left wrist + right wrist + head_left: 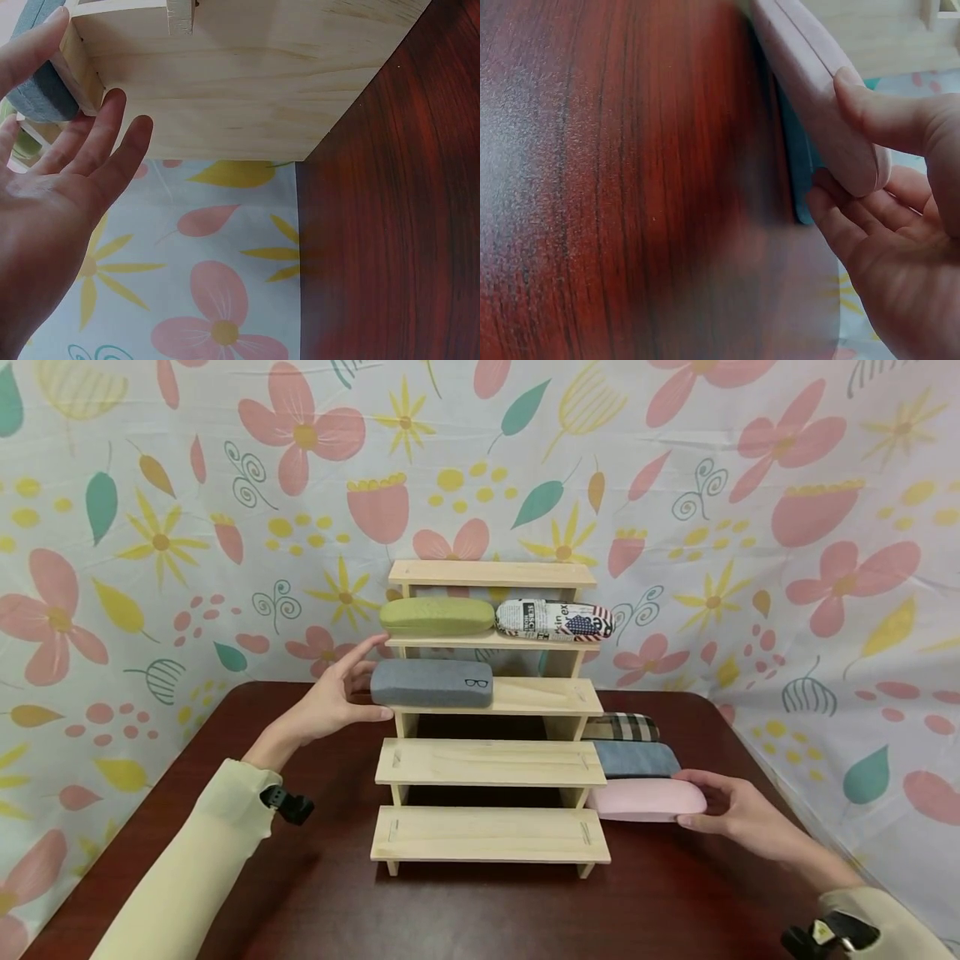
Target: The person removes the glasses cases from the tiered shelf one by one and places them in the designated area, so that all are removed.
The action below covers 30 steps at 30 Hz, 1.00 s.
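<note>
Fingers (pixel 360 653) of your left hand (pixel 330 697) are straight and slightly apart, laid against the left end of the grey case (pixel 431 682); they press it rather than curl round it. That case, marked with a small glasses emblem, lies on the left half of the third tier of the wooden rack (pixel 491 762), counting from the near side. In the left wrist view the open palm (pixel 45 225) faces the rack's side panel (pixel 240 82), with the grey case end (pixel 41 82) beside the fingertips.

On the tier above, farther from you, the green case (pixel 437 616) lies at left and the newsprint case (pixel 553 620) at right, their ends just beside each other. The two nearest tiers are bare wood.

To the right of the rack, three cases lie on the dark table (pixel 480 910): the plaid case (pixel 622 727) farthest, the blue case (pixel 636 759) in the middle, the pink case (pixel 645 799) nearest. Your right hand (pixel 738 814) grips the right end of the pink case, thumb (pixel 877 112) on one face and fingers (pixel 847 225) curled under the other. The floral cloth (pixel 150 527) hangs behind.
</note>
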### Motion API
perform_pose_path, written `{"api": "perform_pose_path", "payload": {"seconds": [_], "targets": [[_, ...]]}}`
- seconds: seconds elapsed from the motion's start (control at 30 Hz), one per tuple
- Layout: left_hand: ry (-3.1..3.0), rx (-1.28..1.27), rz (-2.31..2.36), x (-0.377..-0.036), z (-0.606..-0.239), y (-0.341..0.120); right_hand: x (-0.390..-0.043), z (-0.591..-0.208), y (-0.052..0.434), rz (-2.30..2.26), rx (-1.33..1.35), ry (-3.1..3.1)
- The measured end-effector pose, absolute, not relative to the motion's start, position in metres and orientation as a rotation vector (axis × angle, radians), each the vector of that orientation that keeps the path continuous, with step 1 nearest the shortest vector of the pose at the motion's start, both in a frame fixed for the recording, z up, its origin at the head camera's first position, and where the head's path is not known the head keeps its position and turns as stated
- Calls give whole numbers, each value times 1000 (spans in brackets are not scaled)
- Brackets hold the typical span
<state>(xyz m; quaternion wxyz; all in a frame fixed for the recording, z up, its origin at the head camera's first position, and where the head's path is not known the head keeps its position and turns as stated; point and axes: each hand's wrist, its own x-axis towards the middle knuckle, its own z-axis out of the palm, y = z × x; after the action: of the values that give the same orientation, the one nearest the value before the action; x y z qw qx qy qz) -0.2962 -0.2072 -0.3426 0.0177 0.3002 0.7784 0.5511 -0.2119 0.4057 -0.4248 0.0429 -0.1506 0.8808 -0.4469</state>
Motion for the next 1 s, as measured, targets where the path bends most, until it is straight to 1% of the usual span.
{"api": "perform_pose_path", "payload": {"seconds": [0.37, 0.73, 1.0], "targets": [[2419, 925, 1720, -297, -344, -208, -215, -431, 407, -1347, -499, 2674], [2376, 960, 1734, -298, -345, -208, -225, -434, 411, -1171, -513, 2765], [2441, 933, 1688, -299, -344, -209, -228, -434, 412, -1092, -540, 2809]]}}
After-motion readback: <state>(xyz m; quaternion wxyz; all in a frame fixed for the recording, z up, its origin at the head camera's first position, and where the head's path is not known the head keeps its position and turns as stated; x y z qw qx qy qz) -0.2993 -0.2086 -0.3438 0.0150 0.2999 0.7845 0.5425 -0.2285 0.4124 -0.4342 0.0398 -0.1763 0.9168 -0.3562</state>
